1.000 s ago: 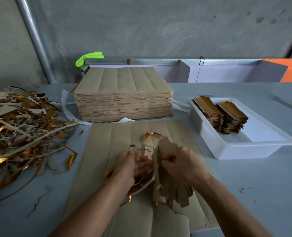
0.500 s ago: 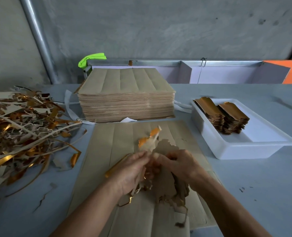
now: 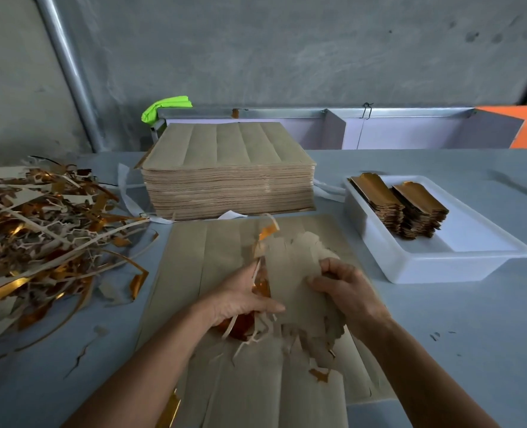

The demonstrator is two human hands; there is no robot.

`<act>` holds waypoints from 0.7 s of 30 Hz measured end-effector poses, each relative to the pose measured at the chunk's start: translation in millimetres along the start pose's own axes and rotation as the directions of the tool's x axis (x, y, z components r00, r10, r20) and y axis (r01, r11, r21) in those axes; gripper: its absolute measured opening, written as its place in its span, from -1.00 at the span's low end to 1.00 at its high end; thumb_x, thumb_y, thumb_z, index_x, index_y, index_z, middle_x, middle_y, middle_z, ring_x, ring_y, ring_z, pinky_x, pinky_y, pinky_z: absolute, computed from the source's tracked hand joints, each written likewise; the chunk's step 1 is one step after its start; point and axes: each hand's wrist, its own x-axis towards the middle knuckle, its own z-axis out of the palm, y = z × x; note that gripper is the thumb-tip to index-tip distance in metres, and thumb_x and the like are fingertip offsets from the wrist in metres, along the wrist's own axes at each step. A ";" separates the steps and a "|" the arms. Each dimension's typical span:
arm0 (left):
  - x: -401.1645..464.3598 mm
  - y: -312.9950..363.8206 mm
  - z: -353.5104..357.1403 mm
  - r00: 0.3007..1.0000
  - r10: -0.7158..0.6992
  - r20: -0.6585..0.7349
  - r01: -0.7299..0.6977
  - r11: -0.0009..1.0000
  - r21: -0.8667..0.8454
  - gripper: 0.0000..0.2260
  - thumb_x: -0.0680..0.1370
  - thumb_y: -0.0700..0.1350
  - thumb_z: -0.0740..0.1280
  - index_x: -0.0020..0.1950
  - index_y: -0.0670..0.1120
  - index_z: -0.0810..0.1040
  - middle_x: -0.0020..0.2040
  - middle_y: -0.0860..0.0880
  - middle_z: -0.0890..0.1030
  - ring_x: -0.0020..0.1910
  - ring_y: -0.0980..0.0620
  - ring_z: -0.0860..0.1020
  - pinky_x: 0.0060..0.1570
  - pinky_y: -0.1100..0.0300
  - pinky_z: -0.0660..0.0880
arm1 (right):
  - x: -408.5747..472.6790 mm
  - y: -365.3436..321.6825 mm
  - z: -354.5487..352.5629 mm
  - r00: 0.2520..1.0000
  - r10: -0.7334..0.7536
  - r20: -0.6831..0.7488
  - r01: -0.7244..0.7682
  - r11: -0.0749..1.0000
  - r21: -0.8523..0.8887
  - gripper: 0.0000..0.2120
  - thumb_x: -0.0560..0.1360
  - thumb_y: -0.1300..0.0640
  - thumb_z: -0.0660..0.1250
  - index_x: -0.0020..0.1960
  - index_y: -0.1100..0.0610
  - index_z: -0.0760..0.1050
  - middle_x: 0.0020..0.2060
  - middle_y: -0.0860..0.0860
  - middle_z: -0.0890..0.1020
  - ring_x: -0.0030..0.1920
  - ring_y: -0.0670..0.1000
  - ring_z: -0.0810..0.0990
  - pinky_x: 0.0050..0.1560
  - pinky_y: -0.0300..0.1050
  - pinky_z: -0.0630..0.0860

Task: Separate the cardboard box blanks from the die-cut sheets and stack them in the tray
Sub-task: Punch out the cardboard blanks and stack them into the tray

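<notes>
On the grey desk [image 3: 472,350], a tall pile of die-cut sheets [image 3: 228,180] stands behind one loose sheet [image 3: 212,304] lying flat. Scrap trimmings [image 3: 39,236] sprawl far left; the white tray [image 3: 459,261], right, holds two stacks of blanks [image 3: 401,208]. Both my forearms reach in over the loose sheet: my right hand [image 3: 345,291] clenches a bunch of blanks [image 3: 296,279], my left hand [image 3: 240,298] pinches its edge strips [image 3: 256,273].
</notes>
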 end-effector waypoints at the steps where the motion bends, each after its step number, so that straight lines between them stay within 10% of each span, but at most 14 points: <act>1: 0.4 2.2 1.8 0.999 -0.019 0.032 0.020 1.000 -0.019 -0.48 0.30 -0.25 0.56 0.18 0.00 0.48 0.08 0.04 0.65 0.06 0.11 0.61 -0.11 0.33 0.52 | -0.5 0.1 1.7 0.999 -0.029 -0.028 0.031 0.998 0.056 -0.88 0.46 0.32 0.36 -0.22 0.19 0.48 -0.17 0.14 0.61 -0.17 0.06 0.60 -0.24 -0.03 0.62; 9: -7.7 9.5 8.6 0.997 -0.067 0.046 0.055 0.972 0.230 -0.89 0.49 -0.25 0.40 -0.22 -0.10 0.59 -0.50 0.14 0.55 -0.48 0.26 0.44 -0.38 0.41 0.39 | 7.7 -2.8 4.1 0.935 0.011 -0.355 0.130 0.919 0.372 -0.77 0.45 0.28 0.39 -0.29 0.08 0.41 -0.13 0.09 0.61 -0.11 0.08 0.59 -0.23 0.02 0.61; 14: -15.0 21.5 -1.3 0.990 -0.021 -0.137 0.042 0.987 0.155 -0.91 0.53 -0.14 0.36 -0.16 -0.12 0.54 -0.34 0.04 0.55 -0.44 0.11 0.41 -0.30 0.23 0.38 | 12.2 -5.4 -8.8 0.878 0.139 -0.458 0.139 0.842 0.521 -0.75 0.48 0.21 0.40 -0.28 0.05 0.36 -0.15 0.07 0.61 -0.14 0.05 0.61 -0.28 -0.03 0.63; 18: -13.3 33.2 33.6 0.992 -0.052 -0.118 0.060 0.996 0.072 -0.43 0.18 0.26 0.54 0.04 0.04 0.43 -0.05 0.15 0.62 -0.25 0.22 0.58 -0.31 0.31 0.48 | 11.3 -4.8 16.4 0.880 0.059 -0.472 0.207 0.846 0.491 -0.76 0.47 0.27 0.38 -0.27 0.08 0.38 -0.20 0.05 0.61 -0.13 0.08 0.59 -0.11 0.11 0.59; 21: -4.3 21.2 59.9 0.979 0.005 -0.205 0.025 0.990 0.141 -0.65 0.27 0.07 0.58 -0.10 0.04 0.50 -0.27 0.27 0.62 -0.23 0.36 0.56 -0.29 0.53 0.41 | 10.5 -9.5 27.5 0.868 -0.010 -0.496 0.285 0.829 0.482 -0.75 0.47 0.28 0.38 -0.28 0.09 0.37 -0.26 0.02 0.61 -0.19 0.01 0.60 -0.15 0.01 0.61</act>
